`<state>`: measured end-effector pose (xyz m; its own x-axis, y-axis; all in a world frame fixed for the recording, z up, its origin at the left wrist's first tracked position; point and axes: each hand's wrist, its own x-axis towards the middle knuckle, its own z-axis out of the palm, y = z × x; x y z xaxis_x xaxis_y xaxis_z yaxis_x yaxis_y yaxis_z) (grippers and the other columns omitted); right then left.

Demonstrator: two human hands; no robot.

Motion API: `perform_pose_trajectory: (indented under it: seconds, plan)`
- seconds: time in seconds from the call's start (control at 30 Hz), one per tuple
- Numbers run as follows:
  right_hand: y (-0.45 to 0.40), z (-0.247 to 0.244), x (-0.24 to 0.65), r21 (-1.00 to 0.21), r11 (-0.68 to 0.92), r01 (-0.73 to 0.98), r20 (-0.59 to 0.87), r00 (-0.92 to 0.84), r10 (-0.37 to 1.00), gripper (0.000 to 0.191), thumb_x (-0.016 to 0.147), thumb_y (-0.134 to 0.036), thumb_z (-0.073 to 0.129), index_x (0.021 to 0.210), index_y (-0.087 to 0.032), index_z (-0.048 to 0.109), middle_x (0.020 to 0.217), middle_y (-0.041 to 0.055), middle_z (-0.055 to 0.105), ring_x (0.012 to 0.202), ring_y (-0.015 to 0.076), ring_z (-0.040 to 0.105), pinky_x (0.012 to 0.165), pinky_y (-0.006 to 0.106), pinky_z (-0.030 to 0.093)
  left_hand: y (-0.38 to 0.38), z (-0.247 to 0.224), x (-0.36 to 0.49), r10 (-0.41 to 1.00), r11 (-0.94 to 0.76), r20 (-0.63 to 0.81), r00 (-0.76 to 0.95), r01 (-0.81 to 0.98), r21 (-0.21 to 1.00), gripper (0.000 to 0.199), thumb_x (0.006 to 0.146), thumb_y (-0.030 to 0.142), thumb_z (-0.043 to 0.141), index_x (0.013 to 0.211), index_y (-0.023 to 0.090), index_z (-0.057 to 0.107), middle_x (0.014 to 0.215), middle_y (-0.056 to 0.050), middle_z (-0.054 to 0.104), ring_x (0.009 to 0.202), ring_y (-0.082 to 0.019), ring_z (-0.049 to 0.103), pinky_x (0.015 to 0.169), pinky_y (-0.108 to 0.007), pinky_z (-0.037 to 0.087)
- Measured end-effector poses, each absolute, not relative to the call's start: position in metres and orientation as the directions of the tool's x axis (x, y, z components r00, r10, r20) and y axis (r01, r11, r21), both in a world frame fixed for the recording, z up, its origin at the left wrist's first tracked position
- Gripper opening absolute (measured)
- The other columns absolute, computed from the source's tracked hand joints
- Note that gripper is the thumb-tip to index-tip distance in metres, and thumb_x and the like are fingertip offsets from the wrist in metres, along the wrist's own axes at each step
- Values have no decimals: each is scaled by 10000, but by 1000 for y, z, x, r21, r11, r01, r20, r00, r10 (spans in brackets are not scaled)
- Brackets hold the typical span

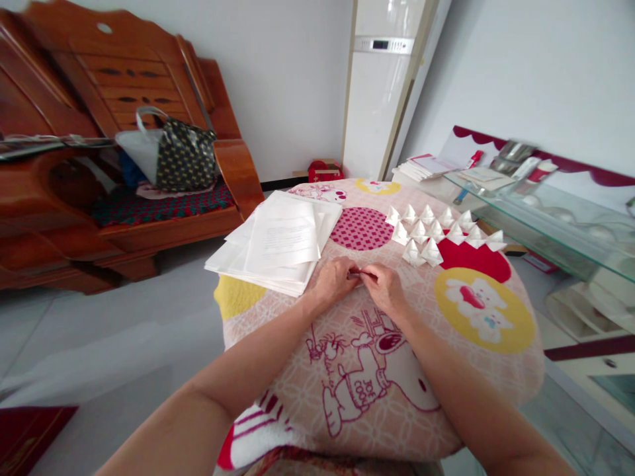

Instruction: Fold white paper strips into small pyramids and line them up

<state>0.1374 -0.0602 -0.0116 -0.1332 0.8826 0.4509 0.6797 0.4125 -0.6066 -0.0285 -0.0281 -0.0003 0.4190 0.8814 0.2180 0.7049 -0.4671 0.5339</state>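
My left hand [339,279] and my right hand [383,285] meet above the middle of the cloth-covered table, with fingertips pinched close together. Between them is a small piece of paper, mostly hidden by the fingers; its shape does not show. Beyond my right hand, several folded white paper boats [418,233] stand in rough rows. A stack of paper sheets [285,238] lies just past my left hand, the top ones loose and turned at angles, some with printed text.
A patterned cloth [397,396] with cartoon figures covers the table. To the right stands a glass-topped cabinet [555,218] holding papers and cups. A wooden sofa [238,178] with a dotted bag [184,155] is at the left. A tall white air conditioner [374,106] stands behind.
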Motion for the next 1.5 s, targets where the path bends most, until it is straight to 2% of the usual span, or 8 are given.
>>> perform_pose_trajectory:
  seconds: [0.13, 0.37, 0.77, 0.97, 1.1, 1.3, 1.4, 1.5]
  plan:
    - [-59, -13, 137, -540, 418, 731, 458, -161, 874, 198, 881, -127, 544, 769, -206, 686, 785, 76, 713, 752, 211, 639, 706, 303, 444, -26, -2, -25, 863, -501, 243, 442, 696, 514, 133, 860, 157, 670, 954, 115, 754, 965, -122, 753, 980, -252, 681, 918, -347, 519]
    - [-59, -11, 139, -492, 407, 770, 469, -159, 869, 188, 830, -130, 521, 682, -222, 592, 689, 48, 652, 664, 187, 574, 644, 290, 408, -29, 3, -26, 853, -517, 220, 474, 702, 489, 168, 899, 169, 613, 978, 161, 762, 999, -101, 761, 986, -242, 690, 922, -338, 523]
    - [-62, -7, 141, -571, 350, 742, 480, -44, 876, 149, 771, -174, 529, 635, -228, 556, 609, 17, 618, 582, 160, 531, 599, 275, 397, -38, 9, -18, 918, -397, 152, 367, 825, 402, 239, 911, 229, 576, 1074, 188, 746, 1060, -120, 772, 985, -275, 717, 832, -338, 518]
    - [-63, -5, 143, -594, 347, 726, 470, -38, 882, 138, 774, -173, 530, 655, -223, 579, 621, 18, 637, 589, 165, 559, 610, 277, 415, -39, 12, -11, 944, -330, 155, 292, 840, 431, 200, 898, 250, 601, 1014, 194, 753, 1025, -110, 782, 972, -259, 721, 809, -313, 503]
    - [-63, -6, 144, -602, 346, 719, 469, -32, 883, 132, 771, -173, 533, 668, -221, 600, 621, 21, 643, 592, 169, 568, 604, 274, 420, -34, 12, -16, 958, -287, 154, 242, 835, 470, 170, 881, 253, 621, 945, 193, 767, 939, -92, 785, 891, -234, 716, 772, -299, 495]
    - [-63, -8, 144, -591, 374, 715, 475, -66, 877, 155, 779, -168, 523, 714, -216, 655, 691, 55, 697, 636, 189, 609, 636, 288, 447, -27, 16, -28, 941, -331, 134, 312, 751, 572, 158, 870, 273, 650, 875, 171, 770, 825, -54, 761, 736, -182, 664, 699, -275, 466]
    - [-64, -8, 143, -575, 371, 729, 484, -63, 873, 169, 781, -160, 519, 726, -212, 670, 701, 60, 707, 646, 193, 618, 644, 290, 449, -28, 15, -27, 941, -335, 154, 302, 758, 560, 224, 891, 350, 648, 862, 165, 770, 792, -62, 748, 732, -190, 660, 707, -283, 459]
    - [-65, -7, 143, -588, 370, 719, 472, -66, 879, 165, 780, -156, 530, 739, -211, 681, 716, 60, 720, 653, 193, 626, 649, 287, 456, -27, 12, -25, 946, -323, 169, 275, 773, 547, 212, 897, 300, 619, 841, 161, 770, 781, -66, 741, 737, -192, 656, 715, -287, 462]
